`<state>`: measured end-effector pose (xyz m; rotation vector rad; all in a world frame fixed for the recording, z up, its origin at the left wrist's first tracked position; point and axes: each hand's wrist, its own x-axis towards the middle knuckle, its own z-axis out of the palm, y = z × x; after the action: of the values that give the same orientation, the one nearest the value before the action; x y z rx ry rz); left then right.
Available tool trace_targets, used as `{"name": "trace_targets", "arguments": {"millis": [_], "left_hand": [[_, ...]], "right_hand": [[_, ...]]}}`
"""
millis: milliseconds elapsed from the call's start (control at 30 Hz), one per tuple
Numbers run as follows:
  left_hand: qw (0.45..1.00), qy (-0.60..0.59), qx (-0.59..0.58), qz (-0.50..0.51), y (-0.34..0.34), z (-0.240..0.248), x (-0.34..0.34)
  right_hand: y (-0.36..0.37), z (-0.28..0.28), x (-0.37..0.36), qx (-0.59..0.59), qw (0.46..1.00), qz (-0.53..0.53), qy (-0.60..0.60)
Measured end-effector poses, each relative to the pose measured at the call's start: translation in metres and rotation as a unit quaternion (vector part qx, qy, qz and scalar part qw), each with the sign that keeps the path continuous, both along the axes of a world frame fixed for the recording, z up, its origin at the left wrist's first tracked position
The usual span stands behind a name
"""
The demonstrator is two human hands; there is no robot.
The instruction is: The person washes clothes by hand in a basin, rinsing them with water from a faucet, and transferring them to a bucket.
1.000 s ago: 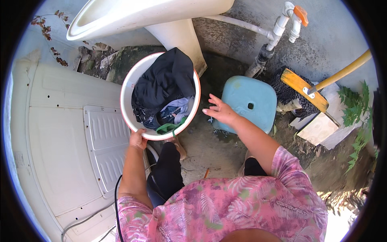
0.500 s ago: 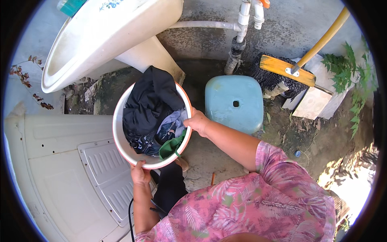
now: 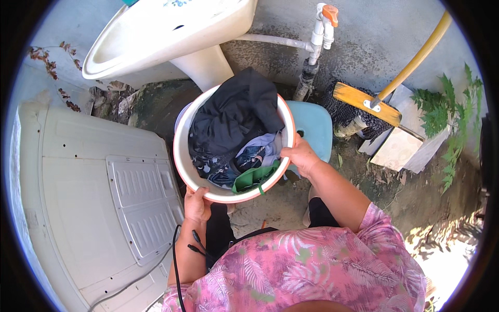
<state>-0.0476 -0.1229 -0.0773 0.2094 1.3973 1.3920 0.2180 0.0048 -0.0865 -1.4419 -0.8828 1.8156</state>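
Note:
Both my hands carry a round white basin (image 3: 181, 163) with an orange rim. It is full of clothes: a bunched black garment (image 3: 234, 112) on top, a grey piece (image 3: 267, 143) at the right, and a green cloth (image 3: 254, 178) with a strap hanging over the near rim. My left hand (image 3: 197, 204) grips the near left rim, fingers partly hidden beneath. On the right side, my right hand (image 3: 303, 155) is closed on the rim with its thumb inside. Behind the basin's right edge is a light blue plastic stool (image 3: 314, 122), partly covered.
A white pedestal sink (image 3: 166, 49) stands at the back left, beside a pipe with an orange-handled tap (image 3: 329, 15). At left is a white appliance panel (image 3: 78, 182). A yellow-handled brush (image 3: 369, 101), tiles (image 3: 397, 148) and a green plant (image 3: 449, 119) are at right. A cable (image 3: 176, 270) hangs near my left arm.
The basin has moved right in the view with both my hands on its rim, and now hides the stool's left part. The view itself has also shifted.

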Motion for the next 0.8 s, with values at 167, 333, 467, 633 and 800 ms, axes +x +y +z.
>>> {"name": "trace_targets", "arguments": {"millis": [167,333,467,633,800], "left_hand": [[0.999,-0.024,0.002,-0.044,0.015,0.003,0.048],[0.991,-0.049,-0.001,-0.122,0.006,-0.03,0.097],[0.975,-0.063,-0.023,-0.213,-0.001,-0.018,0.129],[0.94,-0.05,-0.048,-0.334,-0.004,-0.013,0.134],[0.96,-0.071,-0.055,-0.267,0.013,-0.005,0.103]], "right_hand": [[-0.019,0.009,0.066,0.028,0.998,-0.053,-0.002],[-0.03,0.005,0.12,0.057,0.993,-0.1,0.039],[-0.031,-0.016,0.167,0.052,0.99,-0.131,0.02],[-0.032,-0.029,0.186,0.022,0.988,-0.148,0.031],[-0.026,-0.028,0.186,0.006,0.992,-0.123,0.003]]}}
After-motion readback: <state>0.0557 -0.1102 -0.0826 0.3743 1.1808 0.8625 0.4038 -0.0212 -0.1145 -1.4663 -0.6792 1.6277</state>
